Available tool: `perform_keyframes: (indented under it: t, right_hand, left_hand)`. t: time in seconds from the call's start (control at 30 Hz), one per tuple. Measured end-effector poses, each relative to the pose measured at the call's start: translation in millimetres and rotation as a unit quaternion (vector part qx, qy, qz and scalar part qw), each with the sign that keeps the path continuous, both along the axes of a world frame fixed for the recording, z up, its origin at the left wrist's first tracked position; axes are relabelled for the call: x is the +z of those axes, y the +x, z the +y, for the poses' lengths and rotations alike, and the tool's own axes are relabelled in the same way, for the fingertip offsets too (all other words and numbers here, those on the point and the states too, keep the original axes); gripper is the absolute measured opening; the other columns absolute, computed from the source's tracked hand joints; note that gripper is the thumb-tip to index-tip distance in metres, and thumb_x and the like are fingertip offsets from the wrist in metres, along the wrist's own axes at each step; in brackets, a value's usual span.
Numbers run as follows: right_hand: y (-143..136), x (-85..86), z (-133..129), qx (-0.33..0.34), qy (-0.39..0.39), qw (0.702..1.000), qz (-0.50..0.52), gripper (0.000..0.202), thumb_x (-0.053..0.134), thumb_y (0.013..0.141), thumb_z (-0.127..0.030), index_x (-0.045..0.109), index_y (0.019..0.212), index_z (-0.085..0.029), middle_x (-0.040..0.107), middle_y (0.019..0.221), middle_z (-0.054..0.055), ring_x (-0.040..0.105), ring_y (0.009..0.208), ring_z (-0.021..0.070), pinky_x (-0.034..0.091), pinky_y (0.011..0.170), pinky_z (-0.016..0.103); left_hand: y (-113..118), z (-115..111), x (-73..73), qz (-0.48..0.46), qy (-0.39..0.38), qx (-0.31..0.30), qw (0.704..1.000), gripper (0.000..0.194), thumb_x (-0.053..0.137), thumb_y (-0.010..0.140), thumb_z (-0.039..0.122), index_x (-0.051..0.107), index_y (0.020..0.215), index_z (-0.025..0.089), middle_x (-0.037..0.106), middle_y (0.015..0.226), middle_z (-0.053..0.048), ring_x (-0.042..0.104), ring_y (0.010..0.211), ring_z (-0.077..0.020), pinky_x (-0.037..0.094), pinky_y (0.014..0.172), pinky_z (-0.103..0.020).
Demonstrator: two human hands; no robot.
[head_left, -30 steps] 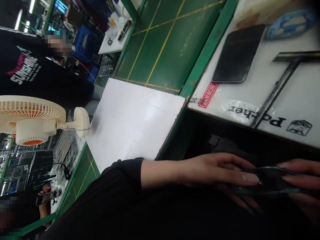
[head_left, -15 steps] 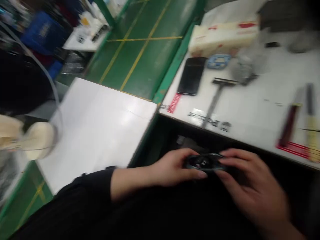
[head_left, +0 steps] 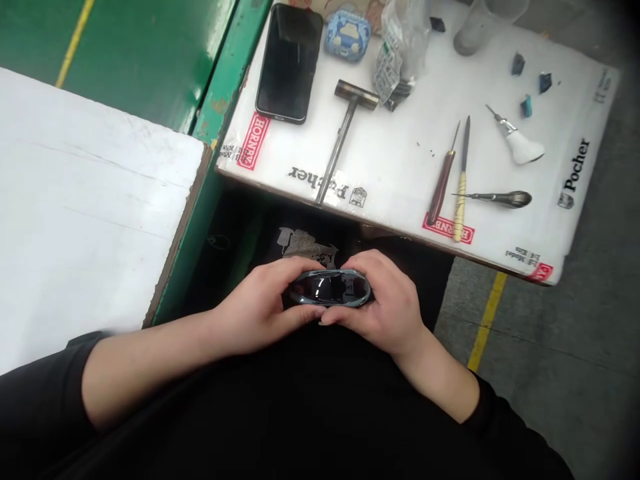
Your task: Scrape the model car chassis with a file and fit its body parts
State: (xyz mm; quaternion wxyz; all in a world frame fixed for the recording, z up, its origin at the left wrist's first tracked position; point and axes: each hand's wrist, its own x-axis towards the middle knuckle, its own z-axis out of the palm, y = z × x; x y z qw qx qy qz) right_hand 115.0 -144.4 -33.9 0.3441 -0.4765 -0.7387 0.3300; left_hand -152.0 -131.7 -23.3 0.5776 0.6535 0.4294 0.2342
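Both hands hold a glossy black oval part point(head_left: 331, 288) with a pale grey-blue rim, close to the front of my body. My left hand point(head_left: 265, 300) grips its left end, thumb on the near side and fingers on the far side. At the opposite end my right hand point(head_left: 385, 297) pinches it in the same way, and the two thumbs nearly meet at the near edge. Fingers and palms cover both ends of the part. Its exact kind cannot be made out. Beyond the hands lies a T-shaped metal hammer point(head_left: 340, 143) on the white worktop point(head_left: 395, 180).
A black phone point(head_left: 290, 63), a blue case point(head_left: 348, 35) and a plastic bag point(head_left: 400, 50) lie farther back. To the right are a red-handled pick point(head_left: 442, 190), a yellow-handled file point(head_left: 461, 193), a white-handled awl point(head_left: 520, 143) and a dark-handled tool point(head_left: 500, 198). A white board point(head_left: 90, 213) stands left.
The view has swung right and steadied, bringing the right side of the worktop into sight. My right hand has closed more firmly round the part's right end; the left hand keeps its grip.
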Motion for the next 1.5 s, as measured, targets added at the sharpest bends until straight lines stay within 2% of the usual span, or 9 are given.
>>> perform_keyframes:
  t: [0.2,0.33,0.57,1.03,1.17,1.27,1.33,1.4,1.5]
  right_hand:
    - [-2.8,0.1,-0.7,0.005,0.078,0.997,-0.011,0.054,0.095,0.102,-0.067,0.067,0.111,-0.023,0.072,0.095,0.005,0.07,0.081,0.0213,0.06,0.072,0.034]
    - [-2.4,-1.0,-2.0,0.005,0.074,0.997,-0.009,0.057,0.094,0.102,-0.071,0.067,0.112,-0.022,0.072,0.096,0.006,0.07,0.083,0.0216,0.06,0.073,0.035]
    - [-3.3,0.4,-6.4,-0.001,0.07,0.998,-0.007,0.063,0.097,0.094,-0.077,0.069,0.111,-0.023,0.074,0.098,0.006,0.07,0.085,0.0227,0.061,0.075,0.038]
    - [-10.1,1.0,-11.1,-0.021,0.038,0.999,0.02,0.051,0.096,0.103,-0.067,0.069,0.107,-0.024,0.074,0.094,0.004,0.07,0.083,0.0218,0.059,0.072,0.038]
    - [-9.9,-6.7,-6.3,-0.015,-0.008,0.998,0.053,0.06,0.09,0.102,-0.08,0.072,0.11,-0.024,0.073,0.098,0.004,0.071,0.087,0.0215,0.06,0.075,0.036]
    - [-7.9,-12.5,-0.1,-0.005,-0.068,0.993,0.096,0.068,0.08,0.102,-0.09,0.076,0.113,-0.023,0.074,0.103,0.005,0.072,0.09,0.0219,0.06,0.078,0.036]
    - [-6.1,-15.1,3.3,-0.003,-0.093,0.989,0.119,0.068,0.08,0.102,-0.091,0.077,0.111,-0.023,0.075,0.102,0.005,0.071,0.09,0.0219,0.058,0.078,0.036]
    - [-4.3,-17.2,5.6,0.007,-0.12,0.983,0.138,0.066,0.081,0.103,-0.089,0.079,0.108,-0.022,0.074,0.1,0.004,0.07,0.088,0.0215,0.057,0.079,0.036]
    - [-2.3,-20.3,7.7,0.058,-0.17,0.965,0.193,0.07,0.078,0.103,-0.092,0.083,0.108,-0.022,0.075,0.101,0.005,0.071,0.089,0.0218,0.057,0.08,0.036]
  left_hand:
    - [1.3,-5.6,-2.9,0.008,0.048,-0.003,0.999,0.047,0.095,0.102,0.045,0.079,0.138,0.02,0.089,0.125,-0.008,0.086,0.109,-0.025,0.066,0.1,-0.034]
    - [0.3,-2.8,-5.6,-0.01,0.057,-0.014,0.998,0.05,0.102,0.096,0.047,0.082,0.134,0.019,0.091,0.119,-0.007,0.088,0.1,-0.0232,0.067,0.09,-0.029]
    - [2.1,-5.2,-0.9,-0.002,0.068,0.009,0.998,0.049,0.103,0.095,0.047,0.086,0.13,0.017,0.093,0.118,-0.01,0.089,0.1,-0.0264,0.069,0.095,-0.033]
    - [5.3,-16.7,3.6,-0.003,0.014,0.048,0.999,0.046,0.104,0.094,0.044,0.087,0.129,0.018,0.092,0.113,-0.007,0.087,0.097,-0.0242,0.066,0.09,-0.031]
    - [6.7,-13.7,6.6,0.021,-0.058,0.062,0.996,0.049,0.109,0.086,0.045,0.088,0.123,0.022,0.09,0.104,-0.003,0.083,0.091,-0.0232,0.062,0.083,-0.031]
    - [9.5,-10.1,6.8,-0.009,-0.18,0.09,0.98,0.058,0.116,0.076,0.045,0.087,0.121,0.023,0.087,0.102,-0.002,0.08,0.09,-0.0216,0.061,0.078,-0.029]
    - [11.2,-7.7,5.9,-0.083,-0.299,0.089,0.946,0.064,0.115,0.076,0.048,0.083,0.124,0.021,0.086,0.102,-0.004,0.081,0.09,-0.0208,0.064,0.081,-0.028]
    - [11.6,-5.4,4.9,-0.164,-0.41,0.076,0.894,0.064,0.108,0.087,0.057,0.079,0.128,0.018,0.087,0.102,-0.008,0.084,0.089,-0.0216,0.069,0.083,-0.031]
    - [9.7,-2.2,4.2,-0.217,-0.508,0.056,0.832,0.057,0.097,0.1,0.057,0.073,0.134,0.017,0.088,0.098,-0.011,0.088,0.083,-0.0227,0.073,0.08,-0.032]
